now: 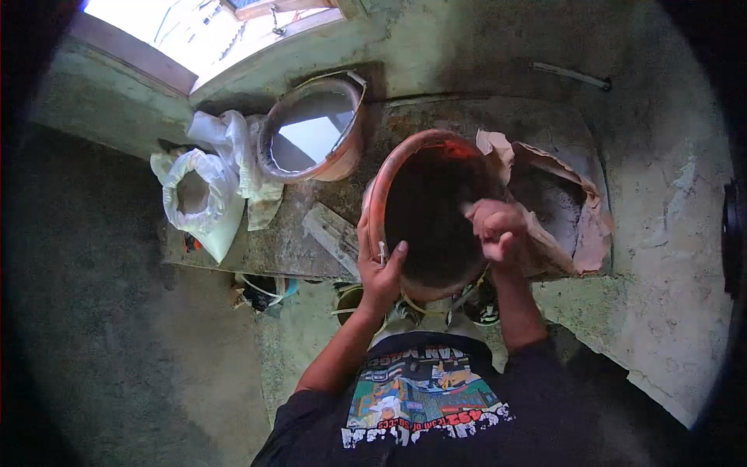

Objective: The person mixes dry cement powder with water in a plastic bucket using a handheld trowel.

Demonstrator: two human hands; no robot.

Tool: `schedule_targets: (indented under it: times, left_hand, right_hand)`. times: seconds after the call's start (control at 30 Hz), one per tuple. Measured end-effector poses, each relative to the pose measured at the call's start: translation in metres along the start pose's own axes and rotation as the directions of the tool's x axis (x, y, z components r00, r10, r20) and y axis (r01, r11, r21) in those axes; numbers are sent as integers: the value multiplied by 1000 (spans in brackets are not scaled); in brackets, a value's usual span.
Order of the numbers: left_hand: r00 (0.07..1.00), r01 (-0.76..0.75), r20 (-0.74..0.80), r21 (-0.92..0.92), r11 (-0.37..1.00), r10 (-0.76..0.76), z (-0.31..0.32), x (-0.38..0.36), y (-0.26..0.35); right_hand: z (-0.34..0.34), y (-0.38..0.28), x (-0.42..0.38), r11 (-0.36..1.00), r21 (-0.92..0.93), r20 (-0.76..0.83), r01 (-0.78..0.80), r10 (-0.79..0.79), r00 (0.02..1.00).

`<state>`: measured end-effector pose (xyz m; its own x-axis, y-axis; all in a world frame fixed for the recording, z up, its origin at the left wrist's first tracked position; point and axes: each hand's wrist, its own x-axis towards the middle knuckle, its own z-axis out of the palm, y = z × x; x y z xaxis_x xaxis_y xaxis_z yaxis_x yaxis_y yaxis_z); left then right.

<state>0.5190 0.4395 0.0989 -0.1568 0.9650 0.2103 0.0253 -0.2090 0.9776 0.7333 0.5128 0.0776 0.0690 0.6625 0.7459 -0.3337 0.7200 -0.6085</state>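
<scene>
A large orange bucket stands tilted before me, its inside dark, so what it contains is hard to make out. My left hand grips its left side, thumb up near the handle's end and fingers round the outer wall. Over the right part of the opening is my right hand, curled closed and slightly blurred. Whatever it holds, if anything, cannot be made out. Right of the bucket, near that hand, lies a torn brown paper sack with grey powder inside.
A second bucket, holding water, stands behind on the worn ledge. Left of it is an open white sack with grey material. A board lies beside the orange bucket. Below the ledge are more containers, including a small bucket.
</scene>
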Motion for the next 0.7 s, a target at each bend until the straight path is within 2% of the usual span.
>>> schedule_targets:
  times: [0.03,0.1,0.27,0.37,0.43,0.53,0.6,0.67,0.7]
  left_hand:
    - [1000,-3,0,-3,1000,3,0,3,-2]
    - [997,-56,51,20,998,55,-2,8,-4]
    - [1000,-19,23,-5,1000,19,1,9,-2]
    - [1000,17,24,-14,1000,-17,0,9,1]
    - [999,38,15,-7,999,-38,-2,9,2]
    - [999,52,17,-96,994,-51,-4,7,2]
    - [999,42,14,-34,999,-42,-7,5,-2]
    - [999,47,28,-48,998,-45,-6,4,1]
    - [998,54,42,-63,997,-51,-5,2,3]
  right_hand:
    - [8,1,-14,998,-9,-70,-70,69,995]
    - [16,-5,-35,997,6,-63,-77,77,995]
    - [49,-44,-65,991,71,-80,-110,115,990]
    - [62,-69,-63,984,162,-155,-70,96,983]
    - [65,-82,-57,978,204,-192,40,0,981]
    - [60,-74,-66,966,253,-162,-51,94,982]
    - [49,-48,-77,972,221,-152,-73,108,982]
    - [31,-24,-75,990,84,-135,-112,123,983]
    - [22,-17,-65,989,100,-163,-110,125,979]
